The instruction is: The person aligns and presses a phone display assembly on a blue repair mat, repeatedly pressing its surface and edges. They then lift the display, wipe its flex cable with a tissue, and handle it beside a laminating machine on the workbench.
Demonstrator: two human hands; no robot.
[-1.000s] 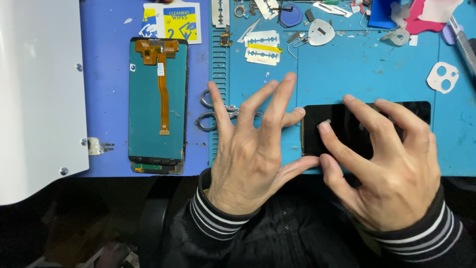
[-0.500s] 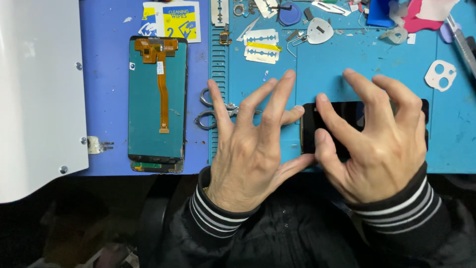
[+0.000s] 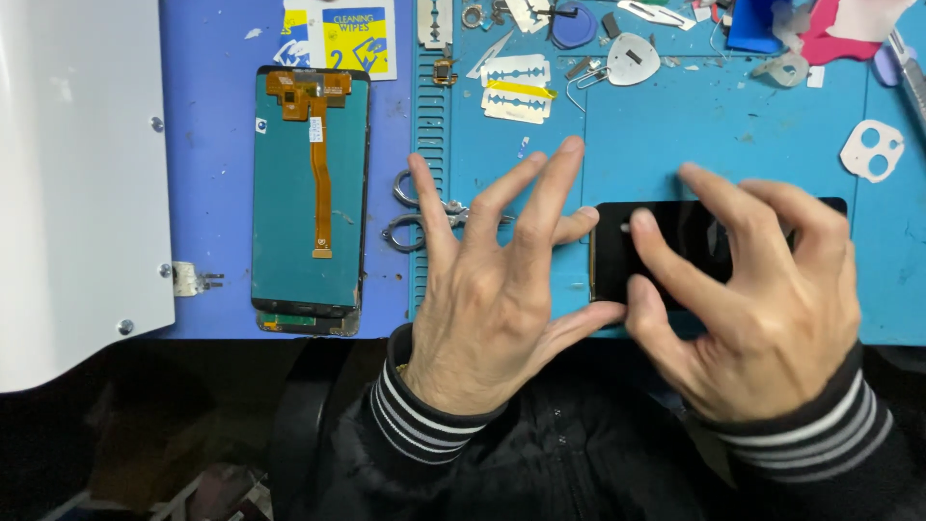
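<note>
A black phone screen (image 3: 610, 256) lies flat on the teal work mat (image 3: 752, 125), near its front edge. My left hand (image 3: 492, 299) is spread wide, its thumb and forefinger clamping the screen's left end. My right hand (image 3: 762, 299) arches over the screen, fingertips resting on the glass and thumb at its near edge. Most of the screen is hidden under my right hand.
A teal display panel with an orange flex cable (image 3: 309, 193) lies to the left on the blue mat. A white panel (image 3: 77, 174) fills the far left. Small scissors (image 3: 410, 207), razor blades (image 3: 516, 87), a wipe packet (image 3: 338, 34), a white pick (image 3: 632, 58) and a white camera frame (image 3: 873, 150) lie around.
My right hand slid left over the black screen, then back to the right. My left hand has stayed in place at the screen's left end.
</note>
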